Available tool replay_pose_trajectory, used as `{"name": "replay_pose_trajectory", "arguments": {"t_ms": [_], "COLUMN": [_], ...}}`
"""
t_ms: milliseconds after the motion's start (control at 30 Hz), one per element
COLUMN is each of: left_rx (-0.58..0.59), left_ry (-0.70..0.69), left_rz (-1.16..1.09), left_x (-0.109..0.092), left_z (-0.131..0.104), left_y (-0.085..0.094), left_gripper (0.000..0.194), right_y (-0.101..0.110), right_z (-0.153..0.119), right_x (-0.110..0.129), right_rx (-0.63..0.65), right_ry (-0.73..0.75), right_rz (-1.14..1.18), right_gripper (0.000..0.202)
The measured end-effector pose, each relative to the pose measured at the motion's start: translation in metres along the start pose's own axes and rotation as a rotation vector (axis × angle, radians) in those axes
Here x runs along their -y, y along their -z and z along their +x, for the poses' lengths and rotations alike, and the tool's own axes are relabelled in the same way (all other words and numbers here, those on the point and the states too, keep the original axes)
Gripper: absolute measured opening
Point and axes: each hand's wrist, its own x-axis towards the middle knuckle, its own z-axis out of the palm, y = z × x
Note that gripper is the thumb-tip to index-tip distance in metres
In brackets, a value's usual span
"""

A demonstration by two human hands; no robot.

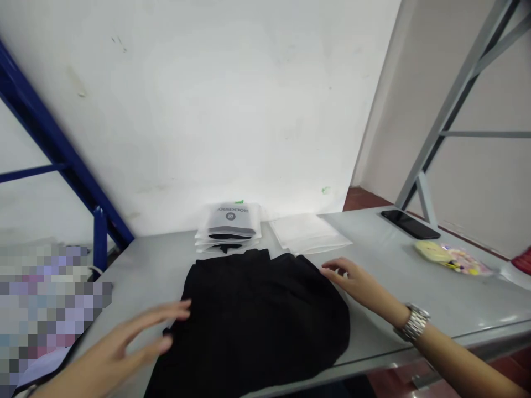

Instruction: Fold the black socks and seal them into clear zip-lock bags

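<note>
A black cloth garment [257,320] lies spread on the grey table in front of me, its near part reaching the front edge. At its left side is my left hand [128,342], blurred, with thumb and fingers apart and nothing between them. My right hand [352,279], with a metal watch [415,322] on the wrist, is at the garment's upper right edge. Its fingers are stretched and slightly bent, the tips at or just over the cloth; whether they touch it I cannot tell.
Behind the garment stands a stack of packed clear bags [230,221] with printed inserts. Beside it lie flat translucent bags [309,232]. On the right of the table [381,260] are a black phone [410,224] and a colourful plastic packet [454,258]. A blue metal frame [62,138] rises at left.
</note>
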Motion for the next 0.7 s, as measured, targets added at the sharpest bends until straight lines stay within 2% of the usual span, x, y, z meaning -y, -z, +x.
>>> {"name": "replay_pose_trajectory", "arguments": {"t_ms": [67,100,133,200,267,400,467,600,700], "left_rx": [-0.203,-0.307,-0.347,-0.317,-0.304,-0.452,-0.461,-0.307,-0.288], "left_ry": [0.128,0.149,0.152,0.164,0.169,0.185,0.19,0.179,0.151], "left_rz": [-0.061,-0.052,-0.058,-0.079,-0.094,-0.064,-0.038,-0.021,-0.013], "left_x": [-0.011,-0.014,-0.017,-0.017,-0.016,-0.015,-0.015,-0.011,-0.008], "left_z": [0.036,0.054,0.07,0.096,0.113,0.125,0.126,0.121,0.12], "left_y": [0.001,-0.002,-0.005,-0.007,-0.001,0.024,0.027,0.003,-0.008], "left_gripper": [0.052,0.059,0.06,0.042,0.027,0.032,0.032,0.033,0.032], "right_y": [-0.009,-0.013,-0.017,-0.02,-0.018,-0.012,-0.014,-0.021,-0.02], "right_z": [0.009,0.012,0.014,0.016,0.016,0.015,0.014,0.01,0.008], "right_x": [0.008,0.011,0.014,0.019,0.02,0.011,0.002,-0.007,-0.003], "right_rx": [0.013,0.015,0.008,-0.029,-0.073,-0.086,-0.043,0.072,0.067], "right_ry": [0.036,0.058,0.079,0.094,0.069,-0.037,-0.11,-0.175,-0.126], "right_rz": [-0.031,-0.051,-0.07,-0.078,-0.012,0.251,0.32,0.384,0.395], "right_gripper": [0.043,0.039,0.033,0.024,0.021,0.025,0.026,0.035,0.04]}}
